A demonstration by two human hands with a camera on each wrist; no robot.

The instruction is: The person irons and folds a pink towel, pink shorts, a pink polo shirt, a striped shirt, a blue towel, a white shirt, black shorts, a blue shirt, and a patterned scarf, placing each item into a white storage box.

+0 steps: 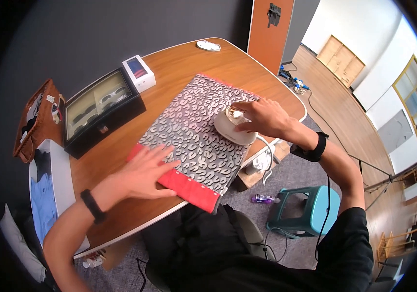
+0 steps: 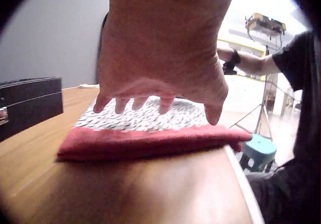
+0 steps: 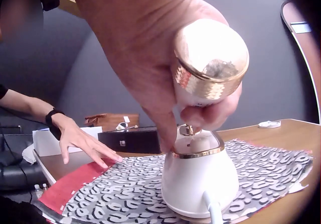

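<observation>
A white and gold mini iron (image 1: pixel 228 127) stands on a folded grey leopard-print cloth (image 1: pixel 185 120) near its right edge. My right hand (image 1: pixel 265 117) grips the iron by its handle from above; the gold-capped knob (image 3: pixel 210 56) shows close up in the right wrist view. My left hand (image 1: pixel 142 173) lies with fingers spread over the cloth's red border (image 1: pixel 189 187) at the near side. In the left wrist view, the fingertips (image 2: pixel 165 105) reach past the red border onto the printed part. The iron's base is hidden against the cloth.
Left on the table are a black glass-topped case (image 1: pixel 102 114), a white box (image 1: pixel 139 73), a brown basket (image 1: pixel 39 119) and a white bin (image 1: pixel 62 180). A white object (image 1: pixel 208 45) lies at the far edge. The iron's cord (image 1: pixel 270 163) hangs off the right edge, near a teal stool (image 1: pixel 318 209).
</observation>
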